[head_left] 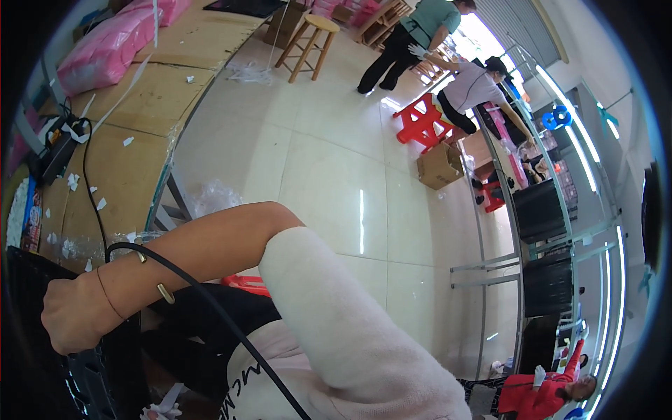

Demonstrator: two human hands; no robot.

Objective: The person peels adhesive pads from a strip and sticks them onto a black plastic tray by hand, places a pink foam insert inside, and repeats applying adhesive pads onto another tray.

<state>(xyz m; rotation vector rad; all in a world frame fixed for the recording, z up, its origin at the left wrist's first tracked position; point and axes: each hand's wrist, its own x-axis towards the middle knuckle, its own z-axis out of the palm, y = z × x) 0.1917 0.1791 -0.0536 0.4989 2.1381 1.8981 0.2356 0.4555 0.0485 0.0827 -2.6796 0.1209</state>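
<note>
My right hand (78, 315) is at the left edge, closed in a fist with its back toward me. Its fingers are mostly hidden, and I cannot make out what they hold, if anything. Next to it and below is a black plastic crate-like thing (89, 374), dark and partly cut off. A black cable (213, 315) crosses over my wrist and runs down past my chest. My bent right forearm wears a gold cuff bracelet, and a pale sleeve covers the upper arm. I do not see my left hand.
A brown worktable (115, 164) with paper scraps and pink wrapped bundles (115, 52) stands at upper left. A wooden stool (308, 45), red plastic stools (423, 122) and a cardboard box (441, 166) stand on the tiled floor. Several other people are near benches at right.
</note>
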